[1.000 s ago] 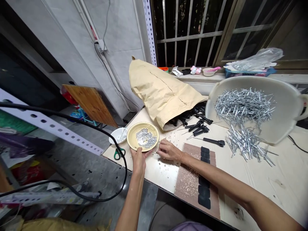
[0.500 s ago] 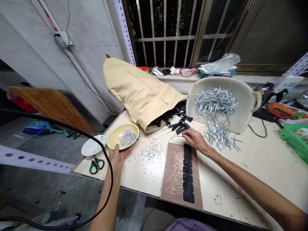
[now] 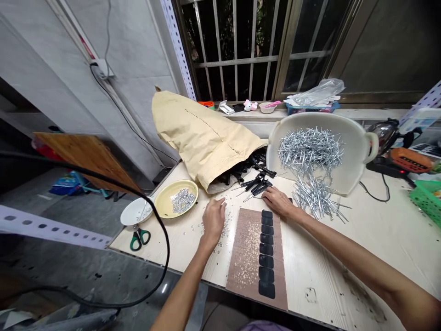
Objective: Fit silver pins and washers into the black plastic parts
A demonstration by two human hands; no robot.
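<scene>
My left hand (image 3: 213,220) hovers over the small metal washers (image 3: 225,227) scattered on the table, its fingers pinched together. Whatever is between those fingertips is too small to make out. My right hand (image 3: 278,201) is closed beside a small pile of black plastic pieces with metal pins (image 3: 257,184). A thin pin juts out left of it and a black end shows on its right, so it appears to grip one such piece. Below it lies a brown board (image 3: 244,257) with a column of black rounded squares (image 3: 266,248) and pale specks.
A yellow dish (image 3: 161,202) of washers, a white dish (image 3: 129,212) and green-handled scissors (image 3: 140,239) stand at left. Behind are a paper sack (image 3: 206,133) spilling black pieces and a tipped white basin (image 3: 354,151) with metal pins. A black cable (image 3: 164,239) loops across the left foreground.
My left hand has let go of the yellow dish and moved right, over the scattered washers. My right hand stays near the black pieces, its fingers now closed beside them.
</scene>
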